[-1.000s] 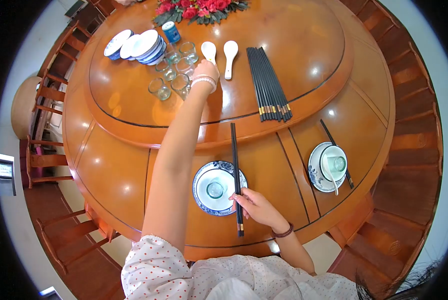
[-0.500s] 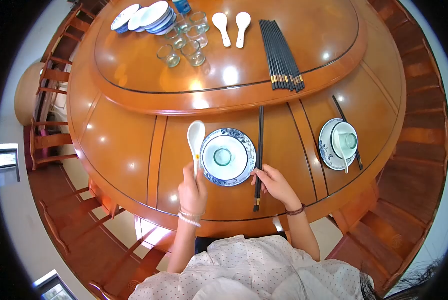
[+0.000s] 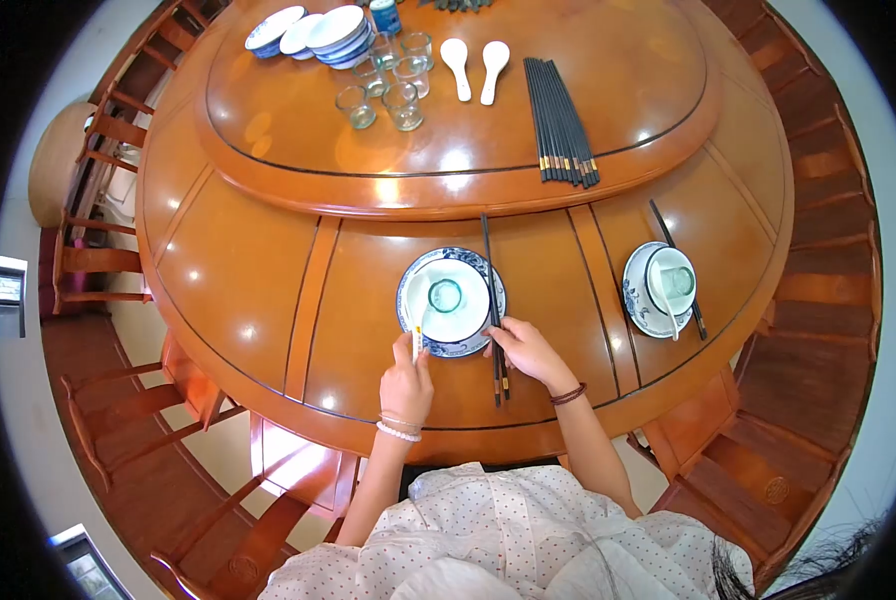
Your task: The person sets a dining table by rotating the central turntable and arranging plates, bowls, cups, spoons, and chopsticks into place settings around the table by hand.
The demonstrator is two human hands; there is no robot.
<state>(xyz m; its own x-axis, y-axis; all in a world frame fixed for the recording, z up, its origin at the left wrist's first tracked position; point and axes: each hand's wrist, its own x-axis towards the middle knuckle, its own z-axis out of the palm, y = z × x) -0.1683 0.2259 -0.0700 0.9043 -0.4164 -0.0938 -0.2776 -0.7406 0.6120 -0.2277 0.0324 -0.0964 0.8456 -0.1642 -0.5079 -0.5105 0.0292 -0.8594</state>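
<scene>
My left hand point(image 3: 406, 388) pinches the handle of a white soup spoon point(image 3: 418, 338). The spoon's head lies inside a white bowl point(image 3: 460, 328), beside a small greenish glass point(image 3: 445, 294) standing in it. Under the bowl is a blue-and-white patterned plate point(image 3: 500, 285). A pair of black chopsticks point(image 3: 490, 265) crosses the plate's right edge, and my right hand point(image 3: 528, 352) has its fingers closed on them. Their lower ends are slightly apart.
Further right sits a second setting: plate point(image 3: 636, 312), bowl, glass, spoon and chopsticks point(image 3: 661, 222). On the raised turntable point(image 3: 268, 165) are stacked bowls point(image 3: 338, 38), several glasses point(image 3: 403, 106), two white spoons point(image 3: 495, 70) and a chopstick bundle point(image 3: 560, 122). Chairs ring the table.
My left hand has brought the spoon rightward from beside the plate into the bowl. The chopsticks have shifted left over the plate's edge and tilted, with my right hand following. The view has shifted slightly.
</scene>
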